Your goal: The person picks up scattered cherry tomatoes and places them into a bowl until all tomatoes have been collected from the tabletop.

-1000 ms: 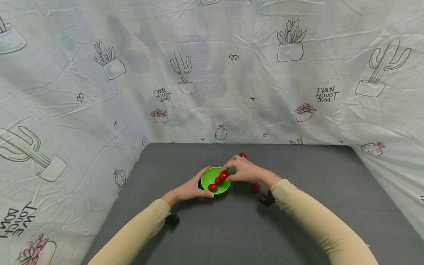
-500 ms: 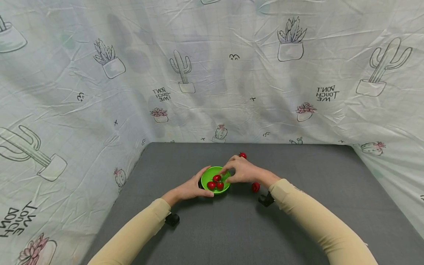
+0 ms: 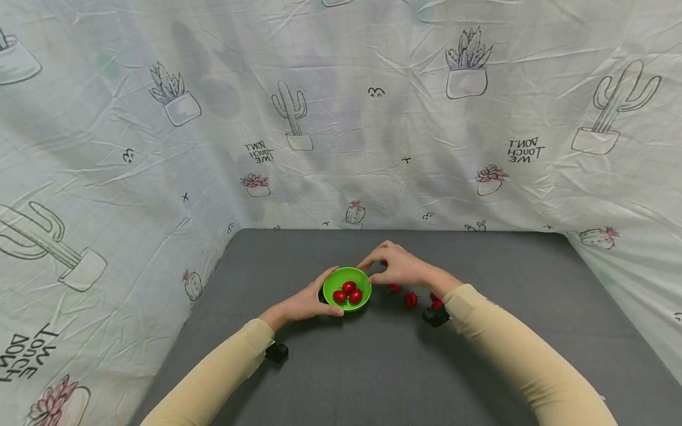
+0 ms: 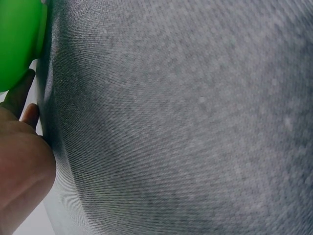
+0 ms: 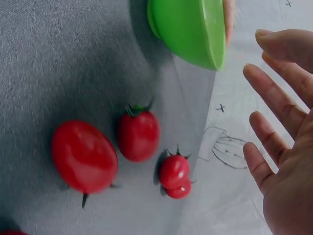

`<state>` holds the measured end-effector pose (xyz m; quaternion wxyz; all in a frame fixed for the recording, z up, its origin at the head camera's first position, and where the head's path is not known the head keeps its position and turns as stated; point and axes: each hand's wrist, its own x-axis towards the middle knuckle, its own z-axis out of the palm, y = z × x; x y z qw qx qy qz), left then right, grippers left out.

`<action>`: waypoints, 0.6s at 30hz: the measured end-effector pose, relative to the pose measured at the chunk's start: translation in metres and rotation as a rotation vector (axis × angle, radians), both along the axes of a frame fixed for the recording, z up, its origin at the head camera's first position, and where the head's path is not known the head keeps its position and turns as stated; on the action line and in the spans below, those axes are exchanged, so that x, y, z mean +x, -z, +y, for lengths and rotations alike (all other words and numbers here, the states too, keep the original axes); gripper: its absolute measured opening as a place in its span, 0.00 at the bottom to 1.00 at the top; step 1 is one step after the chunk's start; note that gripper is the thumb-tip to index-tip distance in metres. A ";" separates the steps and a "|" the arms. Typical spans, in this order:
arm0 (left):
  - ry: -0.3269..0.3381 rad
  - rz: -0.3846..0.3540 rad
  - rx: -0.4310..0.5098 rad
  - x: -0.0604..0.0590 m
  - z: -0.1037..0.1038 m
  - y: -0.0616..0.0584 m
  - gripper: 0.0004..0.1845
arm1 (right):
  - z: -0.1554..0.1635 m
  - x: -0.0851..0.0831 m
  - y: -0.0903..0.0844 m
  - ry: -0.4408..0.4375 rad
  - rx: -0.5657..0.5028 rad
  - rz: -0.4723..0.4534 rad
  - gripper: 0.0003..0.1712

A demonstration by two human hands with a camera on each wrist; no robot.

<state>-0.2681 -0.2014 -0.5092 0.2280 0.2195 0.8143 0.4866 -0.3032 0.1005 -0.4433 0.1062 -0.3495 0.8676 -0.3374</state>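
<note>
A green bowl stands on the grey table, three red cherry tomatoes lying inside it. My left hand holds the bowl from its left side, thumb at the near rim and fingers round the far side. Just past the bowl's right rim, my right hand hovers with fingers spread and nothing in them; the right wrist view shows its bare palm. Below that hand, several more cherry tomatoes lie on the table, partly hidden by the hand and forearm in the head view. The left wrist view catches the bowl's side.
Dark grey cloth covers the table. A white curtain printed with potted plants hangs behind and at the sides. Black wrist cameras hang under both forearms.
A second ago my right hand held a tomato over the bowl; it let the tomato drop in, then drew back to the right past the rim. My left hand stayed on the bowl.
</note>
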 end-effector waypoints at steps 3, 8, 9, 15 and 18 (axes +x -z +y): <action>-0.004 0.007 -0.008 -0.001 0.000 0.001 0.57 | 0.008 0.001 -0.005 0.026 -0.008 -0.005 0.19; -0.019 0.010 -0.034 0.000 0.000 0.001 0.59 | 0.023 0.004 -0.013 0.063 -0.005 0.021 0.18; -0.019 0.011 -0.036 0.000 0.000 0.001 0.59 | 0.026 0.004 -0.015 0.068 -0.009 0.023 0.18; -0.009 0.016 -0.026 0.000 0.000 0.001 0.59 | 0.041 0.007 -0.020 0.095 -0.024 0.032 0.19; -0.010 0.014 -0.026 0.001 0.000 0.000 0.59 | 0.046 0.006 -0.020 0.106 -0.027 0.018 0.19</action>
